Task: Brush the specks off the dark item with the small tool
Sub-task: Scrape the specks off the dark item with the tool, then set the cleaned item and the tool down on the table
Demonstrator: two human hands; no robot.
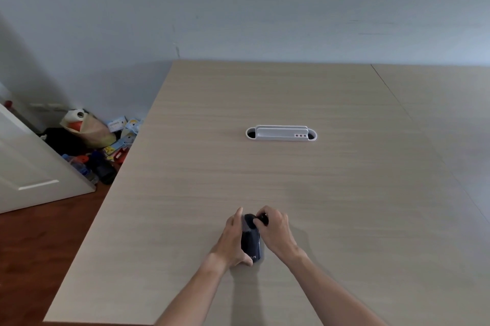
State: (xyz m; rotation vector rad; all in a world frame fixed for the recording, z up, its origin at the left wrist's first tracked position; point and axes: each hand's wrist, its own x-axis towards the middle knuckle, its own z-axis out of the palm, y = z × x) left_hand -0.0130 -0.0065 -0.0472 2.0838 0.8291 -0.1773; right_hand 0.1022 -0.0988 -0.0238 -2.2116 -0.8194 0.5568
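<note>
A dark, oblong item [251,243] with small pale lettering near its close end lies on the light wooden table [291,180], lengthwise toward me. My left hand [233,238] grips its left side, fingers along it and thumb at the near end. My right hand [275,230] is closed around a small black tool [262,219] pressed against the far top of the dark item. Most of the tool is hidden inside my fingers.
A white cable-port insert [281,133] sits in the table farther back. The table's left edge drops to a wooden floor, where bags, boxes and bottles [95,140] pile in the corner beside a white door [29,166].
</note>
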